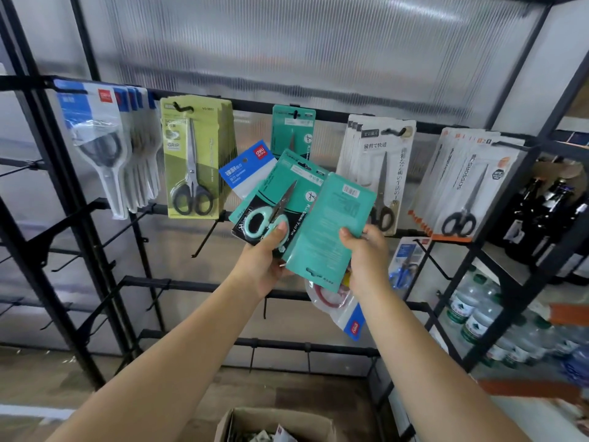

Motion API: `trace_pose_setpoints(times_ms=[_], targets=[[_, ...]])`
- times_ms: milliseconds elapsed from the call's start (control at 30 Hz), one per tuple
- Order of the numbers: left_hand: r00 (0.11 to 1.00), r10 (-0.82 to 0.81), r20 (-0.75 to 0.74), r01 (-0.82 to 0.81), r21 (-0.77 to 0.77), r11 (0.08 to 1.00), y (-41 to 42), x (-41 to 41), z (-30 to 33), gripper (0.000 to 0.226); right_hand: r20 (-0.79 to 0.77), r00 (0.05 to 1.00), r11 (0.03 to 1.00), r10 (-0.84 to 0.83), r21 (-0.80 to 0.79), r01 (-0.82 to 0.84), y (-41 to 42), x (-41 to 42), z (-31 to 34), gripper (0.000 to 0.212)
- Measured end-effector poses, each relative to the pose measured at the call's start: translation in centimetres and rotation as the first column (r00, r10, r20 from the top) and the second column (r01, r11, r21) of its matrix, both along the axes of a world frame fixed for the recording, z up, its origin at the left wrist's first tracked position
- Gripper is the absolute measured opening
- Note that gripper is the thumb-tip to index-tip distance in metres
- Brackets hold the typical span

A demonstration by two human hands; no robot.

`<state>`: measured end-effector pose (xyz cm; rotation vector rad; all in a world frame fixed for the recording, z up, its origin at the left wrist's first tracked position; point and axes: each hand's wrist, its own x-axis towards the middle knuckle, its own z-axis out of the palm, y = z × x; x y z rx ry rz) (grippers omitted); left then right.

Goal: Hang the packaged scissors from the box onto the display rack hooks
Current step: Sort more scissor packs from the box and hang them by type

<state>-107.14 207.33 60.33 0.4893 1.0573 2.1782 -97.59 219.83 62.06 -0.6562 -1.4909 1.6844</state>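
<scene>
At chest height in front of the rack, both my hands are full. Left hand grips a fan of packs: thumb pressed on the front teal pack, scissors facing me, blade tip up-right; a blue-white pack sits behind it. Right hand pinches a second teal pack by its right edge, back side toward me, and a clear pack with red handles dangles below that hand.

Key relation: the second teal pack is upside down. Its hang slot is at the bottom edge, near my wrist, long axis roughly vertical with a slight tilt. The matching hook is up and left of it, already carrying one teal pack, and lies nearer my left hand's fan than my right.

My read: the right-hand pack needs a half turn before its slot can meet that hook. The front teal pack in my left hand already has its slot up, just below the hook, so it looks like the easier first hang.

Box is at the bottom edge below my arms, more packs inside, contents unclear.
</scene>
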Motion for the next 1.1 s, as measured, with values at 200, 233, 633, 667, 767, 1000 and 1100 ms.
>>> trace_pose_setpoints(times_ms=[200,233,633,667,767,1000,1100], targets=[[0.999,0.026,-0.048,-0.028,-0.039,0.999,-0.5,-1.3,-0.6,0.029,0.031,0.999,0.984,0.037,-0.178,-0.031,2.7,1.5,0.9,0.008],[0.998,0.034,-0.052,-0.036,-0.05,0.998,-0.6,-1.5,-0.7,0.03,-0.002,1.0,0.987,0.023,-0.159,-0.023,3.0,1.9,1.3,0.009],[0.995,-0.084,-0.049,0.072,-0.203,0.977,-0.4,-2.0,-2.3,0.011,0.102,0.963,0.862,0.249,0.431,-0.268,0.0,1.2,3.0,0.047],[0.995,-0.093,-0.033,0.084,-0.195,0.977,-0.5,-2.0,-2.3,0.012,0.204,0.966,0.814,0.158,0.527,-0.244,0.1,1.0,2.0,0.041],[0.995,-0.093,-0.035,0.085,-0.179,0.98,-0.9,-2.1,-2.3,0.012,0.197,0.98,0.784,-0.016,0.611,-0.11,0.4,0.7,-0.5,0.039],[1.0,0.003,-0.007,-0.004,-0.179,0.984,-1.3,-1.5,-3.3,0.015,0.313,0.941,0.821,0.127,0.499,-0.277,0.0,0.5,-1.9,0.056],[0.999,0.042,-0.022,-0.045,-0.169,0.985,-1.6,-1.3,-3.1,0.016,0.265,0.937,0.917,0.228,0.264,-0.298,-0.2,0.1,-1.1,0.059]])
